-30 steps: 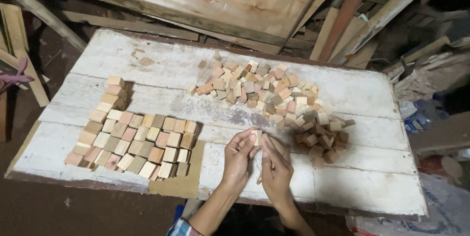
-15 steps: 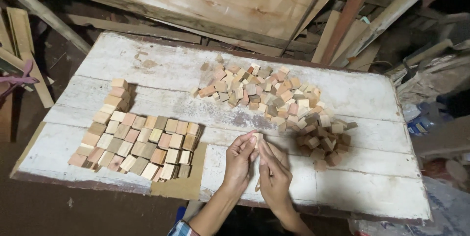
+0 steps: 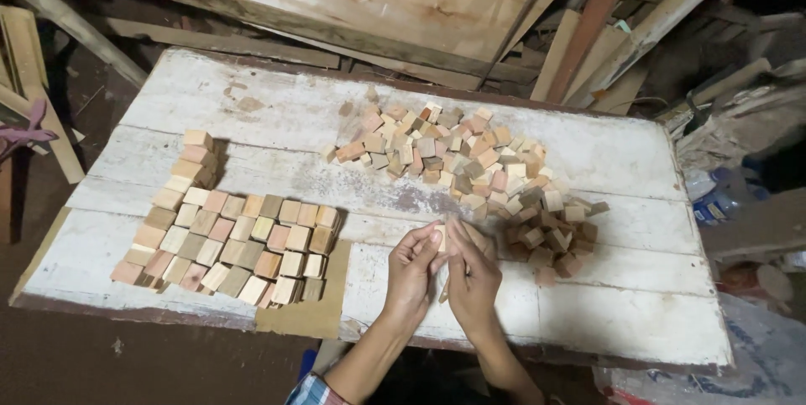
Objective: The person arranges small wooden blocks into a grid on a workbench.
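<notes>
Since the earlier frame almost nothing has moved: both hands stay together at the near edge, only drawn a little closer to the body. In the head view, the left hand (image 3: pixel 411 266) and right hand (image 3: pixel 472 275) pinch one small wooden block (image 3: pixel 440 237) between their fingertips. Left of the hands, the arranged rows of blocks (image 3: pixel 231 241) sit on cardboard (image 3: pixel 312 314). Beyond and right, the loose pile of blocks (image 3: pixel 470 166) lies on the white plank table (image 3: pixel 588 321); judging by it, much remains unsorted.

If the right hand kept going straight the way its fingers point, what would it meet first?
Probably the loose heap of wooden blocks beyond it on the white table; the right hand points up-table, though depth is hard to judge.
</notes>
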